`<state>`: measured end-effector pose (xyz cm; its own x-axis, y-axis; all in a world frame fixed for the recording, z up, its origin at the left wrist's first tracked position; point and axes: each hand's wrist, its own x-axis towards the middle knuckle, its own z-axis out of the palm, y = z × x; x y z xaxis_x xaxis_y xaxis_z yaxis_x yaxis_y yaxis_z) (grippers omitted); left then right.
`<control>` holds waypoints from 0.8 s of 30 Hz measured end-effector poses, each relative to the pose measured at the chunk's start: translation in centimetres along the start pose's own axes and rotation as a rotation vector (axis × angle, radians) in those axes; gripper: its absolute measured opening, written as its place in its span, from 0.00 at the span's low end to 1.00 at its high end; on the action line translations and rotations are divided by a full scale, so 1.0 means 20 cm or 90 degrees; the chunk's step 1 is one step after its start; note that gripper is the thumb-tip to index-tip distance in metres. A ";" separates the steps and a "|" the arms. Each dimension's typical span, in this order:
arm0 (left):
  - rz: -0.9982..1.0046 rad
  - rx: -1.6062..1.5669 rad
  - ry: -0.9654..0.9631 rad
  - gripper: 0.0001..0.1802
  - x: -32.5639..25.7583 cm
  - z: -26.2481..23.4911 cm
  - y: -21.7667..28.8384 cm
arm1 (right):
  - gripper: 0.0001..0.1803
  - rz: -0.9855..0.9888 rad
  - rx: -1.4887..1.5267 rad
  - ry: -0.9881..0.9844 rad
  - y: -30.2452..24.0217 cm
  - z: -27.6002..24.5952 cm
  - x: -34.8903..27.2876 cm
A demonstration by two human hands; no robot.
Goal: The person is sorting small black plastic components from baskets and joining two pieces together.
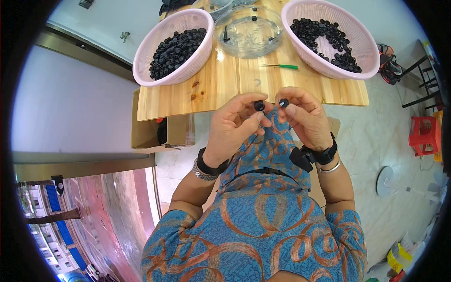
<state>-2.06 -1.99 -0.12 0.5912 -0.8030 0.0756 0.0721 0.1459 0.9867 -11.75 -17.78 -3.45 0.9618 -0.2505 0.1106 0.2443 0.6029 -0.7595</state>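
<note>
Two hands hold small black knobs just off the tabletop's near edge

Nearest is the person's blue shirt (263, 221), patterned with rust-coloured swirls. Above it both forearms reach forward, each with a black wristband; a metal-link bracelet (205, 172) circles the left wrist and a silver bangle (331, 167) the right.

The left hand (233, 123) has its fingers closed on a round black knob (259, 105), pinched by the thumb. Close beside it, the fingers of the right hand (307, 118) grip a black knob with a pale mark (283, 102). The two pieces are near each other but apart.

Beyond the hands is the wooden tabletop (244, 84), with an open cardboard box (182, 129) below its left part. A pick with a green handle (287, 66) lies crosswise on the wood. Farther back, a pink basket (141, 66) at left holds a heap of small black parts (178, 54); another pink basket (371, 54) at right holds more. Between them sits a clear round tray (245, 52) with a few black pieces inside
</note>
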 end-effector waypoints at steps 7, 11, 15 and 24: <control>-0.053 -0.143 0.029 0.16 0.02 0.04 -0.01 | 0.12 -0.061 -0.075 0.037 0.04 0.00 0.00; -0.066 -0.084 0.016 0.15 0.01 0.04 -0.01 | 0.12 -0.119 -0.155 0.036 0.05 0.04 -0.01; -0.026 -0.061 0.023 0.15 0.01 0.04 -0.02 | 0.12 -0.117 -0.176 0.048 0.03 0.06 -0.03; 0.037 0.029 0.030 0.18 0.01 0.05 -0.03 | 0.12 -0.181 -0.227 0.038 0.02 0.08 -0.04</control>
<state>-2.85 -2.75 -0.59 0.6303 -0.7658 0.1276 0.0007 0.1649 0.9863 -12.13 -16.03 -2.83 0.8513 -0.4182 0.3168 0.4294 0.2082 -0.8788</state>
